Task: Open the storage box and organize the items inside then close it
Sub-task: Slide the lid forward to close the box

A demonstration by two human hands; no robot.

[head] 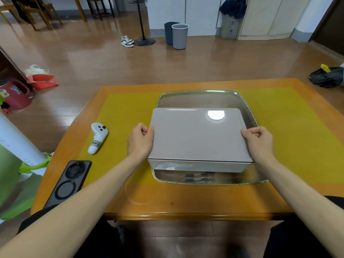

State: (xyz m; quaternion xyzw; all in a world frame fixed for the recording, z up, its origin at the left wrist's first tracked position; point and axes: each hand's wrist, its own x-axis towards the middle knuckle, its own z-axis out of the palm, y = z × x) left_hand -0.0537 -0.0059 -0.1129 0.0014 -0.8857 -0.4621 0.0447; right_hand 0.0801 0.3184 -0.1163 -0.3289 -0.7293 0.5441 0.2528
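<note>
Flat grey plastic lid (197, 135) sits over the clear storage box (247, 112), mid-desk (130, 200). Left hand (139, 140) and right hand (258, 140) fingers clamped on its side edges. Uneven lift could jam it or drag the box.

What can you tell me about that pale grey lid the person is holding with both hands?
The lid is a flat, pale grey rectangle with rounded corners, smooth and glossy like plastic; a round ceiling light reflects near its far right corner. It has a shallow white rim along its near edge. It hangs roughly level over the clear storage box on the table. The left hand grips its left edge and the right hand its right edge, fingers curled.
</note>
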